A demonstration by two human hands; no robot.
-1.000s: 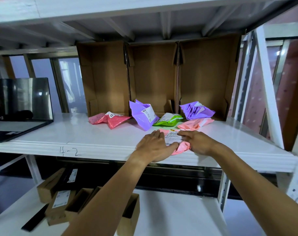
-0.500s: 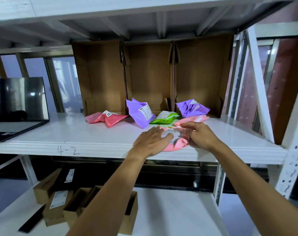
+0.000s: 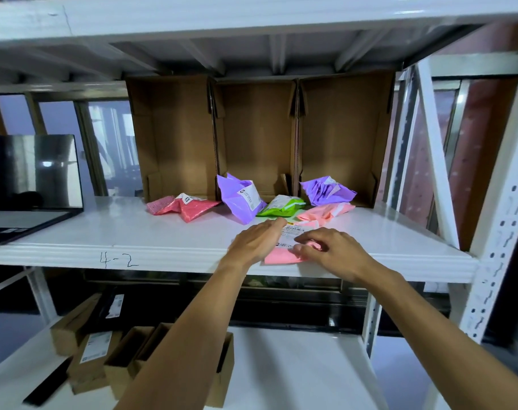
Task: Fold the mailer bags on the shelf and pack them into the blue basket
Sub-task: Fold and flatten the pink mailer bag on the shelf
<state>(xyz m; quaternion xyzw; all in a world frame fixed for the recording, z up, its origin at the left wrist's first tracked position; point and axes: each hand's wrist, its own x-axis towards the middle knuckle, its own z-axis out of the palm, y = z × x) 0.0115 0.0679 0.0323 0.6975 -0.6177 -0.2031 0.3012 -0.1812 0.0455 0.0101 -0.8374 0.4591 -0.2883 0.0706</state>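
A pink mailer bag [image 3: 281, 256] with a white label lies near the front edge of the white shelf [image 3: 133, 232]. My left hand [image 3: 256, 239] presses flat on its left part with straight fingers. My right hand [image 3: 330, 247] has its fingers curled over the bag's right side, pinching the pink film. Behind lie other crumpled mailers: a red one [image 3: 186, 207], a purple one [image 3: 241, 199], a green one [image 3: 281, 207], a second purple one [image 3: 327, 190] and a light pink one [image 3: 325, 214]. No blue basket is in view.
Three open cardboard boxes [image 3: 257, 137] stand on their sides at the back of the shelf. A dark laptop [image 3: 30, 184] sits at the left. Small cardboard boxes [image 3: 103, 356] stand on the lower shelf. A white upright post [image 3: 500, 232] is at the right.
My right hand has shifted over the bag's right side and curled its fingers on the film, folding it inward. My left hand stays pressed on the bag. The camera has moved closer.
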